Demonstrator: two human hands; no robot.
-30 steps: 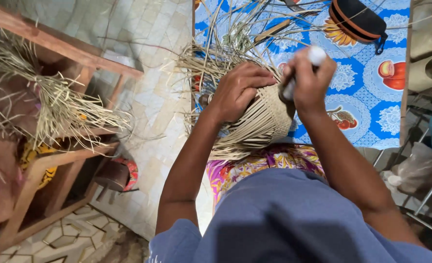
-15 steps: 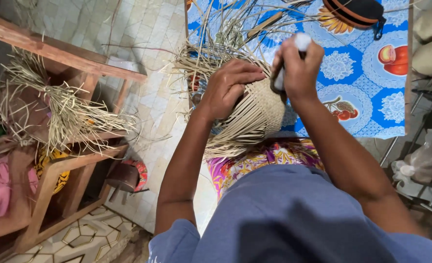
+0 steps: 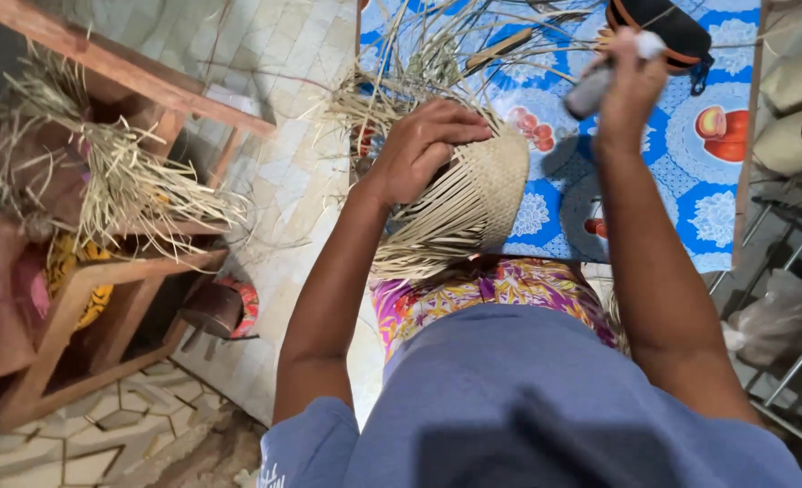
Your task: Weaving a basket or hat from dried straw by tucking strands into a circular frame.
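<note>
Both hands work over the blue patterned tablecloth (image 3: 672,217): the left hand (image 3: 423,149) presses its curled fingers onto the top of a half-woven straw basket (image 3: 478,194), gripping it against the table edge above the person's lap, while the right hand (image 3: 631,77) is raised higher and closed around a small grey-and-white tool (image 3: 600,77), blurred. Loose straw ends (image 3: 419,54) fan out from the basket across the cloth. A wooden bench (image 3: 103,262) on the left carries a heap of dry straw (image 3: 121,181). A dark pouch with orange trim (image 3: 676,27) lies near the cloth's far edge.
</note>
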